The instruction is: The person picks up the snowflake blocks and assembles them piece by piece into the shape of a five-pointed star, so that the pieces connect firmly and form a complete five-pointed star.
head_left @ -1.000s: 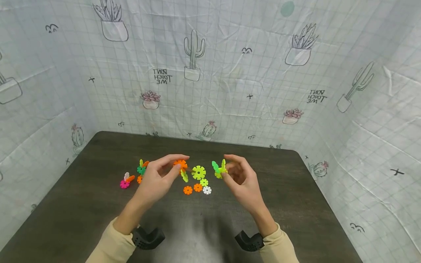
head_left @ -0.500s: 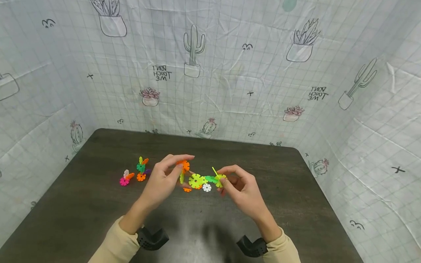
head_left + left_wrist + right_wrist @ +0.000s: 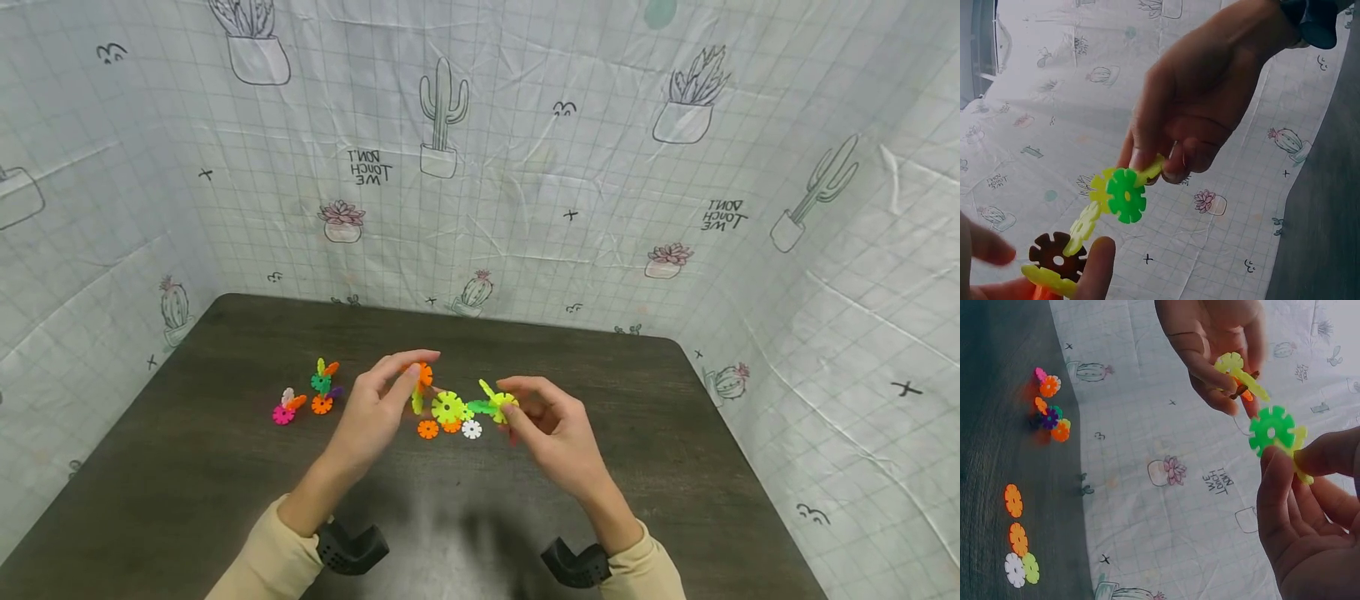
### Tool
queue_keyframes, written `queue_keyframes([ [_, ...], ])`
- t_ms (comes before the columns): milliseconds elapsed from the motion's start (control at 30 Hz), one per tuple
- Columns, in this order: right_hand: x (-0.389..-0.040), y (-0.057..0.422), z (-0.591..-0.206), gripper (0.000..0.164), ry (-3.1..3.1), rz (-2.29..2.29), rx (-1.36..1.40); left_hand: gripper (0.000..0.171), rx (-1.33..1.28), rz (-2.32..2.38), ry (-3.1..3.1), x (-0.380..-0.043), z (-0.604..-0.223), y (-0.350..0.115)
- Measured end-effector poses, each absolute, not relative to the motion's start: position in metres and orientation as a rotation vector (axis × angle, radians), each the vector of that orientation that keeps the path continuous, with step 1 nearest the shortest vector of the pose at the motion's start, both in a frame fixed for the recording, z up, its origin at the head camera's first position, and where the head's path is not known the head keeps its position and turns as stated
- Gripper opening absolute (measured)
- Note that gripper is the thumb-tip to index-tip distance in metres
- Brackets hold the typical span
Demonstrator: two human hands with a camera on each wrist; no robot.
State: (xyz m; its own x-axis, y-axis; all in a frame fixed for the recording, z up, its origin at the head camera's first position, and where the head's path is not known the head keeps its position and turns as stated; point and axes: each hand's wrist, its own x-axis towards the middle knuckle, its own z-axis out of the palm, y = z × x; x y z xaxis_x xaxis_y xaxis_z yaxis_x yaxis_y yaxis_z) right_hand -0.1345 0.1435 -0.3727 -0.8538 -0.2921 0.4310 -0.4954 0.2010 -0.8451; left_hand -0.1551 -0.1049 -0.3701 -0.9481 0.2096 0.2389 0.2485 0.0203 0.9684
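Fingers [image 3: 540, 385] over dk tbl [image 3: 652, 467], cloth [image 3: 510, 175] bhd

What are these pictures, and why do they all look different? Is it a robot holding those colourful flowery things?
There's no robot, just a person's bare left hand and right hand. The wide picture comes from a camera worn on the head, looking down. The other two come from cameras worn on each wrist, so everything looks turned round.

On the dark table lie two orange discs, a white disc and a small yellow-green disc. To the left are a pink, white and orange cluster and a more colourful cluster.

The left hand pinches orange, brown and yellow discs; the right pinches green and yellow discs.
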Motion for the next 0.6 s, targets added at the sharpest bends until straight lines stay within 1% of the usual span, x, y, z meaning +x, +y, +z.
queue_keyframes([
  [67,-0.1342,0.1429,-0.3733,0.028,-2.284,1.686,0.711,0.038,-0.523,-2.192,-2.202,-0.1551,-0.3697,-0.1054],
  [167,-0.1353,0.1414,-0.3749,0.026,-2.237,1.623,0.674,0.054,-0.569,-2.256,-2.175,-0.1542,-0.3687,-0.1057],
  [233,-0.1373,0.1398,-0.3766,0.023,-2.183,1.566,0.691,0.058,-0.588,-2.283,-2.153,-0.1531,-0.3679,-0.1055],
  [333,-0.1397,0.1375,-0.3792,0.021,-2.106,1.494,0.745,0.057,-0.589,-2.308,-2.119,-0.1512,-0.3666,-0.1049],
  [500,-0.1410,0.1354,-0.3808,0.031,-2.031,1.457,0.817,0.052,-0.570,-2.349,-2.071,-0.1491,-0.3650,-0.1038],
  [600,-0.1409,0.1344,-0.3800,0.033,-2.010,1.424,0.834,0.051,-0.564,-2.353,-2.052,-0.1486,-0.3645,-0.1038],
])
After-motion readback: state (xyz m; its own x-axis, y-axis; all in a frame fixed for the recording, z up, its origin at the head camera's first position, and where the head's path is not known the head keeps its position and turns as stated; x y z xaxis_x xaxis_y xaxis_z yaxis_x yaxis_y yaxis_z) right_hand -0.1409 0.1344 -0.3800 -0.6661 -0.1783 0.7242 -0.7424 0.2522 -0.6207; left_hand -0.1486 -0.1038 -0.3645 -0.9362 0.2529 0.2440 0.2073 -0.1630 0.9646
